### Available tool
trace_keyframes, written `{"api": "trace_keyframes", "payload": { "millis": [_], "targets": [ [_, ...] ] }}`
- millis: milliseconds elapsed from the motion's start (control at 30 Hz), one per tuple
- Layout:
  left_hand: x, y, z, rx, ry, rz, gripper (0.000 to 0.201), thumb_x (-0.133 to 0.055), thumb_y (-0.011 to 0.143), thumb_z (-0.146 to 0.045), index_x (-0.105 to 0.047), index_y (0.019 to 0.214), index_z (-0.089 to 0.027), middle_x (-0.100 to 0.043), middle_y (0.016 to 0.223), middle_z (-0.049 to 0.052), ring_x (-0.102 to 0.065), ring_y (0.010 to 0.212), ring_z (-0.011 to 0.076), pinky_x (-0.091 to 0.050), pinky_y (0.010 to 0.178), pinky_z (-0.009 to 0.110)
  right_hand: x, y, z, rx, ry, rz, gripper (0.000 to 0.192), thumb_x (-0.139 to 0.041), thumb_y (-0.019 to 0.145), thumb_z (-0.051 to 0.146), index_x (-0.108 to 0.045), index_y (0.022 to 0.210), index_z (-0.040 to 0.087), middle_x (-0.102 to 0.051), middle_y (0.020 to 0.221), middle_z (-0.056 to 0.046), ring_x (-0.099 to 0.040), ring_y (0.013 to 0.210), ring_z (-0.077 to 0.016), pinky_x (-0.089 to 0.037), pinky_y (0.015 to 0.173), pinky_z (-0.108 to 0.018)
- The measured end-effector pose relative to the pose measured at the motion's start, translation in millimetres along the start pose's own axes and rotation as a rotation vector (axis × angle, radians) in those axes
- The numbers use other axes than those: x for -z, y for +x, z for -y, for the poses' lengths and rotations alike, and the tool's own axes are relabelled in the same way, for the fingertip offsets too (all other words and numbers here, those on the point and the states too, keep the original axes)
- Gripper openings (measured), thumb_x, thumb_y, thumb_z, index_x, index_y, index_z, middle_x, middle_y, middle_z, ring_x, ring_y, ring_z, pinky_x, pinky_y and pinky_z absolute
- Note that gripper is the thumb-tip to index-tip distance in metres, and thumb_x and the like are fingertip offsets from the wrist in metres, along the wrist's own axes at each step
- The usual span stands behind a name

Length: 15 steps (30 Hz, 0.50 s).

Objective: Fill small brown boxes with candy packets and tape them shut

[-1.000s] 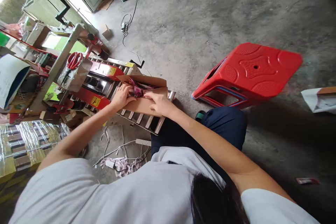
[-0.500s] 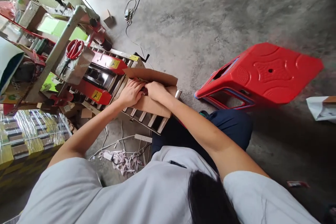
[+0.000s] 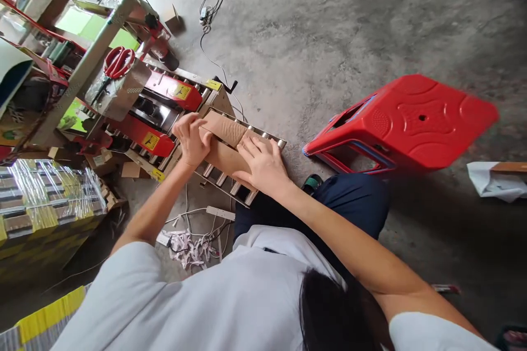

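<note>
A brown cardboard box [image 3: 226,160] lies on the roller conveyor [image 3: 239,189], its long top flaps folded down so that they nearly meet along the middle. My left hand [image 3: 192,136] is at the box's end toward the machine, fingers bent and apart, the thumb by the flap edge. Across the other end, my right hand [image 3: 263,162] lies with fingers stretched out over the flaps. The box's contents are hidden under the cardboard.
A carton sealing machine with red side parts [image 3: 181,93] stands beyond the box. Red-handled scissors [image 3: 119,62] sit in a holder on its frame. To the right is a red plastic stool [image 3: 420,115]. A power strip [image 3: 220,213] and paper scraps [image 3: 191,249] lie on the floor.
The upright far flap has been folded down over the box. My hands have come out of the opening and moved apart, the left toward the machine, the right onto the near end.
</note>
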<state>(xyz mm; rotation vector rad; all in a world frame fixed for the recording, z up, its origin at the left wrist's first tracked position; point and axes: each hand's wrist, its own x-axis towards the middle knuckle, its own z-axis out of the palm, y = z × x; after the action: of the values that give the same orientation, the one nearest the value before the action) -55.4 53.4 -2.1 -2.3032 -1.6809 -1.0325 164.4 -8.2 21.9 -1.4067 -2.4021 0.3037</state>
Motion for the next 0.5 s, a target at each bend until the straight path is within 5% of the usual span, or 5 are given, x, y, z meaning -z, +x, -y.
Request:
{"api": "trace_keyframes", "payload": {
  "millis": [100,233,300,400,500],
  "targets": [
    [-6.6,-30.3,-52.6,-0.127,-0.116,0.155,0.047,-0.034,0.099,-0.036,-0.045,0.143,-0.021,-0.042,0.155,0.015,-0.032,0.149,0.0266,-0.022,0.122,0.05,-12.1,-4.7,-7.9,-0.03,0.122,-0.034,0.052,-0.065,0.089,0.027,-0.057,0.139,0.016,-0.043,0.155,-0.015,-0.036,0.144,-0.0376,-0.016,0.12,-0.069],
    [-13.4,-46.3,-91.4,-0.286,-0.108,0.409,0.095,-0.05,0.086,-0.072,-0.029,0.156,-0.011,-0.027,0.163,0.022,-0.021,0.154,0.0363,-0.006,0.125,0.056,13.6,-15.0,-38.9,-0.069,0.609,-0.159,0.04,-0.06,0.087,0.024,-0.067,0.126,0.019,-0.066,0.131,-0.011,-0.059,0.126,-0.0291,-0.046,0.11,-0.05],
    [-9.8,-37.9,-78.5,-0.271,-0.08,0.476,0.109,-0.058,0.076,-0.079,-0.031,0.156,-0.01,-0.025,0.164,0.023,-0.02,0.154,0.0391,-0.005,0.126,0.056,32.4,-38.2,-59.0,-0.193,0.763,-0.317,0.037,-0.061,0.089,0.032,-0.067,0.124,0.02,-0.069,0.126,-0.009,-0.066,0.116,-0.0259,-0.057,0.098,-0.042],
    [14.5,-11.4,-30.0,-0.135,-0.094,0.521,0.097,-0.067,0.076,-0.066,-0.042,0.151,-0.011,-0.026,0.164,0.021,-0.02,0.154,0.0383,-0.006,0.126,0.055,47.8,-90.6,-92.9,-0.357,0.736,-0.436,0.039,-0.069,0.085,0.038,-0.068,0.121,0.023,-0.07,0.123,-0.008,-0.068,0.112,-0.026,-0.058,0.096,-0.042],
    [43.6,22.0,3.7,0.22,-0.38,0.334,0.071,-0.078,0.074,-0.05,-0.061,0.13,-0.011,-0.049,0.152,0.017,-0.029,0.15,0.0385,-0.013,0.127,0.053,42.1,-150.1,-116.8,-0.475,0.673,-0.488,0.036,-0.069,0.085,0.038,-0.069,0.118,0.023,-0.073,0.116,-0.009,-0.072,0.102,-0.0251,-0.061,0.092,-0.043]
  ]
}}
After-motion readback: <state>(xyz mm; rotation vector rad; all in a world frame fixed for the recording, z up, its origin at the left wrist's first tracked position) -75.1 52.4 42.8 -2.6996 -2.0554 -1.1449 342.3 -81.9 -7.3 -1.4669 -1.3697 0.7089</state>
